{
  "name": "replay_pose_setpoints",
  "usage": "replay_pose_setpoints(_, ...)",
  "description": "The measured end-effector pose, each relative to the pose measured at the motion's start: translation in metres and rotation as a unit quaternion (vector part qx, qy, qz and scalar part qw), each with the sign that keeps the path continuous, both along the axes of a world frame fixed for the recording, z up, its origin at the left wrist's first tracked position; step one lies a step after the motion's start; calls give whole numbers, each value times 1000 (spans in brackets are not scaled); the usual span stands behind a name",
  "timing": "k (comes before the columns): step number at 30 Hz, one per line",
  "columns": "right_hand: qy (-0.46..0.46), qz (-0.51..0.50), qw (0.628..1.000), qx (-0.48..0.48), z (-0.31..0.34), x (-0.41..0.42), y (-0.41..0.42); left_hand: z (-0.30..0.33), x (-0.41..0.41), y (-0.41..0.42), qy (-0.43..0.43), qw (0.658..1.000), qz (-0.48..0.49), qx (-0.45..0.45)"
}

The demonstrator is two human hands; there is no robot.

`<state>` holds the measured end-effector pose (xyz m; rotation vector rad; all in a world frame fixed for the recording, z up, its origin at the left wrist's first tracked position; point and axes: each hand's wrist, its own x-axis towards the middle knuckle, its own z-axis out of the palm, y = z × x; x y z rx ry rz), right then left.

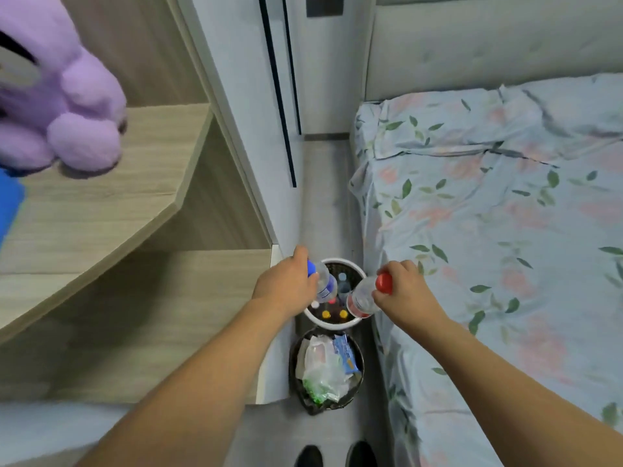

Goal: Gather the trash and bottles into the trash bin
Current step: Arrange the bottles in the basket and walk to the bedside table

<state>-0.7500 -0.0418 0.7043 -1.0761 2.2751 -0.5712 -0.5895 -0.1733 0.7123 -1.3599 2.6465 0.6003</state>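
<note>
Left hand: the left hand point(286, 284) grips a clear plastic bottle with a blue cap point(323, 281) at its neck, fingers curled round the cap end; the individual fingertips are hidden behind the hand.

Blue-capped bottle: tilted, cap toward the hand, base pointing down into the mouth of the white bin point(332, 323); a white and blue label shows on its side.

Right hand: the right hand point(403, 288) holds a second clear bottle with a red cap point(365, 298), fingers and thumb wrapped round the cap.

Red-capped bottle: slanted, base lowered over the right edge of the white bin's rim, a red band near its bottom.

White bin: round, on the floor in the gap between the wooden shelf unit point(135, 264) and the bed point(488, 230); both held bottles hang over its opening.

Inside the white bin: several upright bottles seen from above, with yellow, red, white and pale blue caps; their exact count is hard to tell, since the hands and held bottles cover part of the opening.

Dark bin: a second bin with a black liner point(325, 372) stands just in front of the white one, nearer the person, touching or nearly touching it.

Dark bin contents: crumpled clear plastic bags, a blue and white wrapper, a bit of green.

Shelf: a purple plush toy point(64, 96) sits on the wooden shelf at upper left.

Bed: covered by a pale blue floral sheet, along the right side.

Feet: two dark shoes point(335, 455) at the bottom edge, on the grey floor.
</note>
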Motion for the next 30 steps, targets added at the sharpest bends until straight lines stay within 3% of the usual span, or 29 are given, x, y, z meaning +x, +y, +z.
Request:
replay_pose_setpoints(9,-21,-26,999,13,-287,-66,-114,-310,-102,-110,-44,999,-20,21)
replay_pose_setpoints(15,-31,3,999,38,-418,-71,-142,-448,-124,-146,-36,997,9,64)
replay_pose_setpoints(21,12,-20,1000,18,-463,-68,-146,-512,-126,-157,-76,993,-2,93)
replay_pose_setpoints(30,22,-41,993,110,-461,-86,-148,-502,-120,-160,-60,993,14,101)
